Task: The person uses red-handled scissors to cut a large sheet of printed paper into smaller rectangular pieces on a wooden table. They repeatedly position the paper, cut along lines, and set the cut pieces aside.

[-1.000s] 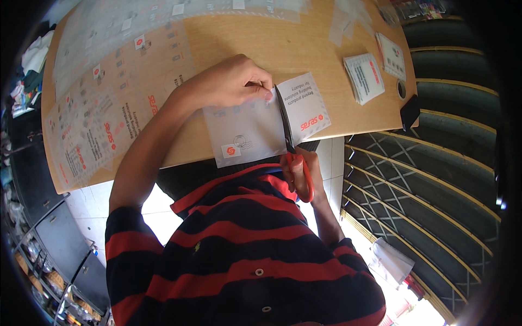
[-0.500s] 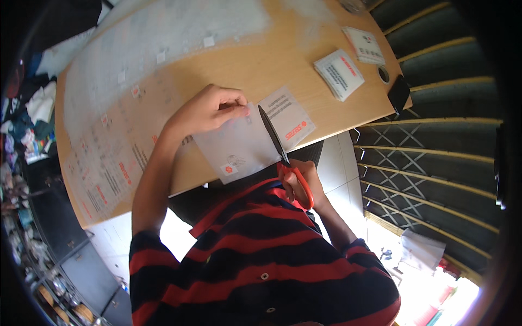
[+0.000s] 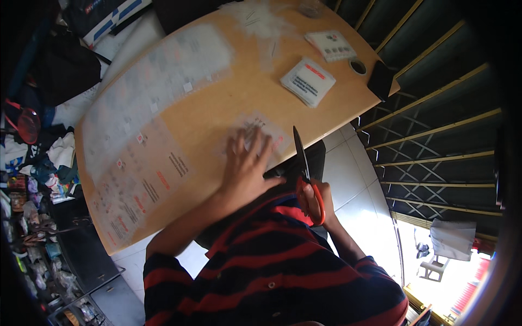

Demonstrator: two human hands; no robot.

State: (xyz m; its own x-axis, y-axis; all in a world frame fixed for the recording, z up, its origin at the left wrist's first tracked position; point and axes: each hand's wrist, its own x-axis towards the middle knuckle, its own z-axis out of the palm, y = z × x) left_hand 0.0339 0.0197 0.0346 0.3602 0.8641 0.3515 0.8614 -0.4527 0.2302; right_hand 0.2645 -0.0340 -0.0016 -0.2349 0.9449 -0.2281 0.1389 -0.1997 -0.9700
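Observation:
My right hand grips a pair of scissors with dark blades and orange-red handles. The scissors stand just off the table's front edge, their blades pointing up and away from me, seemingly closed together. My left hand is spread over a translucent printed piece of plastic film near that edge. Its fingers are apart and slightly blurred, and they hide much of the film. Whether the fingertips press on it I cannot tell.
On the table, large printed translucent sheets cover the left side. A stack of cut pieces sits at the right, near another stack, a tape roll and a flat black object. Pale scraps lie farther back.
My left hand has let go of the raised translucent piece and moved right, flattening over the film on the table. The scissors have shifted right, away from the film. The view has also turned.

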